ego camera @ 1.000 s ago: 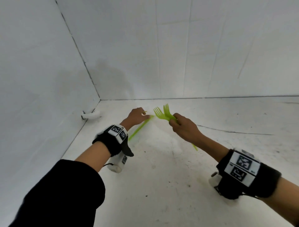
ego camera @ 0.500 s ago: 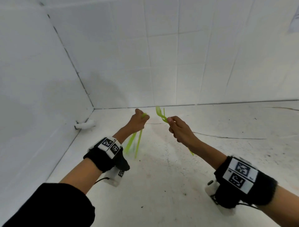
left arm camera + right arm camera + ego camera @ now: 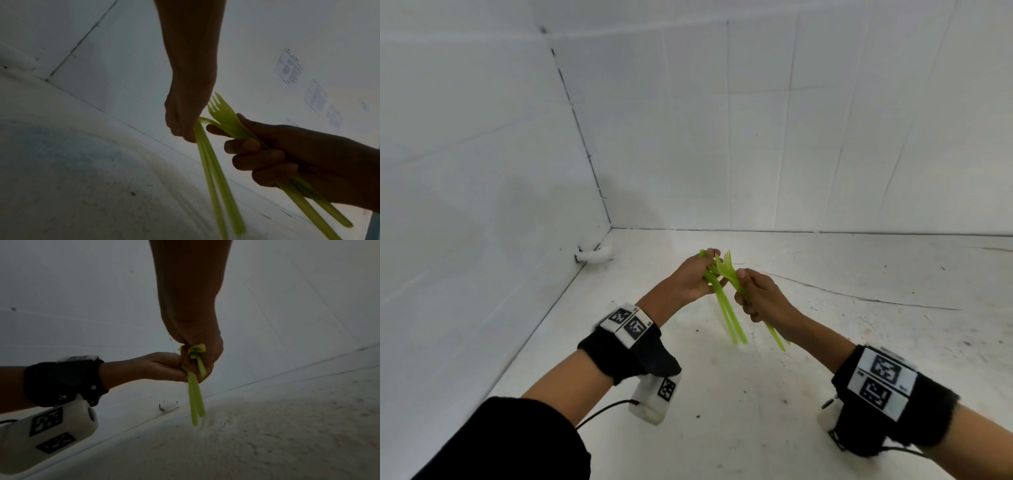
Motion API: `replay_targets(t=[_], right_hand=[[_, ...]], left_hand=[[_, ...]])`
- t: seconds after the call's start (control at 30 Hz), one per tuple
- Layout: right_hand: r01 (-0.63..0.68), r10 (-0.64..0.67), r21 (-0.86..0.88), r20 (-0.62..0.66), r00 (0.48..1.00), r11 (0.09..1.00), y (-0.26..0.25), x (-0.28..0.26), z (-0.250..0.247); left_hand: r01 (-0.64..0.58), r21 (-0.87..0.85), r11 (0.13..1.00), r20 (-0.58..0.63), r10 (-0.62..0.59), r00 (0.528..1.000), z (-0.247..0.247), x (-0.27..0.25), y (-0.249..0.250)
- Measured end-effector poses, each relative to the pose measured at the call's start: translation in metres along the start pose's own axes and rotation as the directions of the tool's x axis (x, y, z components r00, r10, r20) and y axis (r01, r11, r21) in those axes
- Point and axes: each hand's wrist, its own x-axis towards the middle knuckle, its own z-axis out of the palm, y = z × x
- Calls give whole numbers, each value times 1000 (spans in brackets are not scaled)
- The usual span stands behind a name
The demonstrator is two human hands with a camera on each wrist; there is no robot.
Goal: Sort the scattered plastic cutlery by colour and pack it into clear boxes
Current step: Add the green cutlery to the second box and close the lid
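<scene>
Since a second ago the two hands have closed the gap between them: the left hand (image 3: 690, 279), which was pinching green handles low over the table (image 3: 859, 342), has risen and turned so that its green pieces (image 3: 726, 310) hang handle-down, and the right hand (image 3: 760, 298) has drawn its green forks (image 3: 727, 265) in until the two bundles cross and touch.

The left fingers (image 3: 180, 129) are curled tight round the upper ends of what look like two long green pieces. The right fingers (image 3: 265, 160) are wrapped round the middle of several forks, tines up and handles sticking out below the palm. Both bundles are held in the air above the table, toward its far left corner, touching nothing but each other.

The step in hand appears to be gathering the green cutlery into one bunch. The next move probably calls for one hand to open enough to take the other's pieces, lining heads with heads so that nothing slips out.

No clear box shows in any view, nor cutlery of another colour. How many pieces each hand holds cannot be counted: the handles are blurred, and the left hand's pieces have their heads buried in the fist. Both wrist views are dim.
</scene>
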Motion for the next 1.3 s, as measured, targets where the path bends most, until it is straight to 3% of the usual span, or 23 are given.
replay_targets(t=[0.1,0.23,0.43,0.57,0.73,1.0,1.07,1.17,1.3], right_hand=[[-71,72,-16,106,992,997,0,-9,-3],[-94,116,-120,193,974,988,2,-19,-16],[-78,72,-240,-34,997,968,4,-7,-31],[-82,72,-147,-73,995,986,-3,7,-22],[72,-82,-281,-24,996,957,-13,6,4],[96,-129,-420,-49,990,902,-2,1,5],[25,-47,-364,-53,997,931,1,2,2],[-64,76,-171,66,995,983,3,0,1],[-69,73,-35,132,989,997,3,-5,-3]], left_hand=[[-31,-150,988,4,32,999,0,-4,-1],[-125,-272,954,-147,88,985,-16,-4,15],[-181,-192,965,-330,111,937,-50,-2,28],[-84,-115,990,-201,60,978,-33,-11,14],[-64,65,996,-7,65,998,3,-20,-1],[-122,-122,985,-10,122,992,11,-21,-6],[-157,-86,984,-2,157,988,15,-24,-5],[-198,-82,977,-9,198,980,17,-24,-2],[-225,-74,971,56,230,972,20,-24,0]])
